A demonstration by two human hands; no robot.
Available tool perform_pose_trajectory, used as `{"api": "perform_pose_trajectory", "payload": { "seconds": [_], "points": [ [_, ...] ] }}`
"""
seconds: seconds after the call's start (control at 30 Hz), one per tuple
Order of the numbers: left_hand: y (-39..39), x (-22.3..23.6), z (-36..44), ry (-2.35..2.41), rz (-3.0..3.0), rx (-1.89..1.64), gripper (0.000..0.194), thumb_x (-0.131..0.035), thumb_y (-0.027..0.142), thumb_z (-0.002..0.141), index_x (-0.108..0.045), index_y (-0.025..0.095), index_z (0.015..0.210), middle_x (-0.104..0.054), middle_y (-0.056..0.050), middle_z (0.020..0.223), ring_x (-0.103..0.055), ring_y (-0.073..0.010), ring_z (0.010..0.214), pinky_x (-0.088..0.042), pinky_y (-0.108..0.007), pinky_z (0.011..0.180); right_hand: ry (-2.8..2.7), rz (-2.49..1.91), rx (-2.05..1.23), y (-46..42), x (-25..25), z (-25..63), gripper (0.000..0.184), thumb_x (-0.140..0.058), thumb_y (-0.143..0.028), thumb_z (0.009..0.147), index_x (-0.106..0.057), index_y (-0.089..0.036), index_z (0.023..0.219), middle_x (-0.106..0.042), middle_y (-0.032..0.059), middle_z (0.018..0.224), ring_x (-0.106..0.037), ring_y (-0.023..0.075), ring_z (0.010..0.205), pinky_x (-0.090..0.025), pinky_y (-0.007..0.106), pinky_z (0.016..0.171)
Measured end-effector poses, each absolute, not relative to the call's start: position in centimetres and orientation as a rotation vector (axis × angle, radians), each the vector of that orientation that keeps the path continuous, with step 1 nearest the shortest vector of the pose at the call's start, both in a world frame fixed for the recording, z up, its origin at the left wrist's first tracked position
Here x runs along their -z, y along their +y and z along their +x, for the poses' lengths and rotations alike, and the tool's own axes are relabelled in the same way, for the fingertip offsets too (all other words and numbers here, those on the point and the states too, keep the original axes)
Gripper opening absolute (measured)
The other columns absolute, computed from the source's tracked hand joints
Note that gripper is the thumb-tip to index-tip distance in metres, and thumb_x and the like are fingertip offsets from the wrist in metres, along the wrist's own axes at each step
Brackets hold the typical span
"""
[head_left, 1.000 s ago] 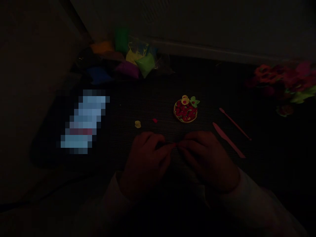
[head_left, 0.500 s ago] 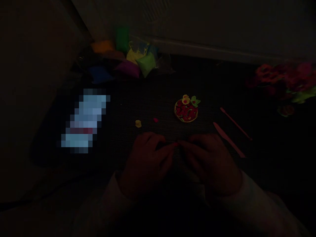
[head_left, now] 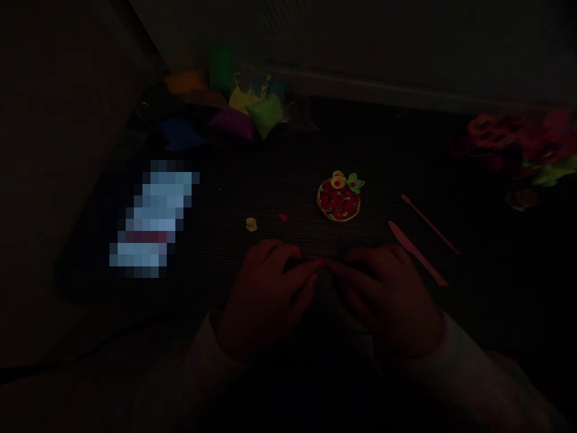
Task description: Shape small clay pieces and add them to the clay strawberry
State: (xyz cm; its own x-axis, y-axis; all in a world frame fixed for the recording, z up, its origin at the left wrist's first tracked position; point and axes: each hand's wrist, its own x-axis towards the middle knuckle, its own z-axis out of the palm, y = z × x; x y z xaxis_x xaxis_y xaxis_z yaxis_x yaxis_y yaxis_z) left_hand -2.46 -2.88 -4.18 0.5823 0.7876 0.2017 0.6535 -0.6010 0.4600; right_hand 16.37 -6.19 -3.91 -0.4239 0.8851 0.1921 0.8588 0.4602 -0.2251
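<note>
In dim light, a small piece of red modelling clay shows between the fingertips of both hands. My left hand pinches it between thumb and finger. My right hand meets it from the other side, its fingertips pressed together at the clay. Beyond the hands lies a small round clay basket filled with red bits, with a yellow flower and a green flower on its far rim. A loose red clay bit and a flat yellow clay piece lie just past my left hand.
Two pink modelling tools, a knife and a thin stick, lie right of the basket. Clay packets in several colours are heaped at the back left. A lit, blurred screen is at left; colourful flowers stand at right.
The whole view has shifted very slightly. Slightly more of the red clay shows between the fingertips; the hands hold nearly the same pose.
</note>
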Motion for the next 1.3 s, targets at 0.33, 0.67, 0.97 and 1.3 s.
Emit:
{"api": "perform_pose_trajectory", "payload": {
  "seconds": [0.33, 0.67, 0.97, 1.3],
  "points": [
    [-2.86, 4.15, -2.19, 1.136, 2.555, -0.511, 0.026, -0.047, 0.026, 0.079, -0.06, 0.022, 0.101, -0.055, -0.006, 0.09, -0.043, -0.0203, 0.086, -0.04, -0.038, 0.074, -2.373, -1.486, -0.248, -6.01, 3.95, 16.61, 0.025, -0.047, -0.019, 0.079, -0.058, -0.019, 0.102, -0.055, 0.0062, 0.087, -0.048, 0.018, 0.077, -0.038, 0.035, 0.068],
    [-2.89, 4.24, -2.21, 1.153, 2.626, -0.495, 0.025, -0.047, 0.026, 0.079, -0.061, 0.022, 0.1, -0.056, -0.006, 0.092, -0.042, -0.0214, 0.088, -0.04, -0.038, 0.074, -2.413, -1.533, -0.18, -6.34, 3.79, 16.13, 0.029, -0.047, -0.02, 0.078, -0.057, -0.021, 0.106, -0.057, 0.0061, 0.087, -0.047, 0.0182, 0.073, -0.036, 0.035, 0.066],
    [-2.96, 4.06, -2.37, 1.181, 2.601, -0.572, 0.022, -0.049, 0.026, 0.079, -0.063, 0.02, 0.095, -0.059, -0.005, 0.087, -0.044, -0.0201, 0.084, -0.04, -0.036, 0.072, -2.367, -1.533, -0.284, -6.22, 3.81, 16.36, 0.029, -0.046, -0.019, 0.079, -0.058, -0.02, 0.105, -0.057, 0.0064, 0.088, -0.049, 0.0181, 0.077, -0.036, 0.035, 0.069],
    [-2.95, 4.0, -2.47, 1.182, 2.534, -0.55, 0.024, -0.048, 0.026, 0.079, -0.062, 0.021, 0.098, -0.058, -0.005, 0.087, -0.044, -0.0195, 0.084, -0.04, -0.036, 0.074, -2.326, -1.511, -0.269, -6.21, 3.81, 16.34, 0.026, -0.047, -0.017, 0.079, -0.059, -0.016, 0.101, -0.057, 0.0062, 0.087, -0.049, 0.0177, 0.078, -0.037, 0.035, 0.069]
  ]
}}
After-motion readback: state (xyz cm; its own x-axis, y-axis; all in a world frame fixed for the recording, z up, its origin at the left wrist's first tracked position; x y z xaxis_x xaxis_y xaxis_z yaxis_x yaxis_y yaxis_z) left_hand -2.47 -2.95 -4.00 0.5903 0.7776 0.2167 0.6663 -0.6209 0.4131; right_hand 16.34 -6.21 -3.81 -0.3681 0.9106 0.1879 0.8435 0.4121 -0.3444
